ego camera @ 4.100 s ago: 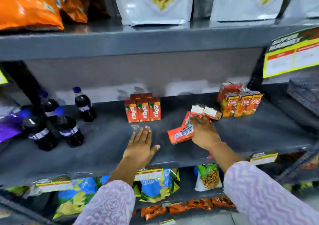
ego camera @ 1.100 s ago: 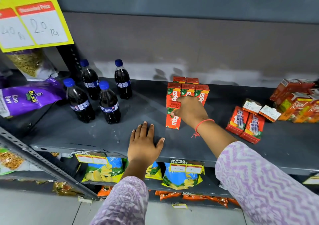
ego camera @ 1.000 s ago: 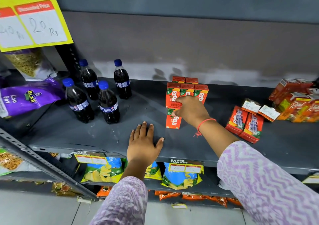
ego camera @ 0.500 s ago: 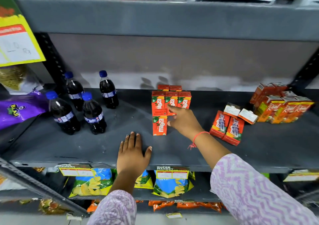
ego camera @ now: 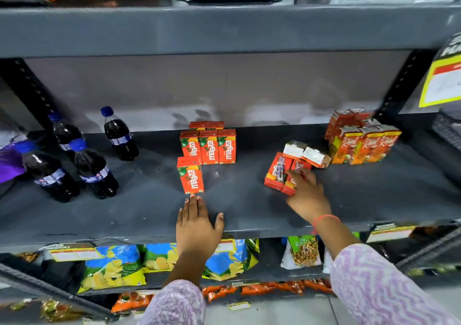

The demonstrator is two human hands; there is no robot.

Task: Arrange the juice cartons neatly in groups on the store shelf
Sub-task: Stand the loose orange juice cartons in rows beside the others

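Observation:
On the grey shelf (ego camera: 139, 207) a group of orange Maaza cartons (ego camera: 209, 146) stands upright mid-shelf, with one more Maaza carton (ego camera: 190, 175) upright just in front of its left end. To the right, two orange cartons (ego camera: 280, 171) lie flat side by side, and two others (ego camera: 308, 154) lie on their sides behind them. A block of upright Real cartons (ego camera: 361, 141) stands at the far right. My left hand (ego camera: 197, 225) rests flat on the shelf's front edge, fingers together. My right hand (ego camera: 308, 195) lies over the flat cartons, fingers spread and touching them; no grip shows.
Several dark cola bottles (ego camera: 93, 168) stand at the shelf's left end. A yellow price sign (ego camera: 442, 80) hangs at the upper right. Snack bags (ego camera: 112, 265) fill the shelf below, and silver and orange bags sit on the shelf above.
My right hand let go of the front Maaza carton, which stands upright, and moved right onto the flat cartons. My left hand stayed on the shelf edge. The view shifted.

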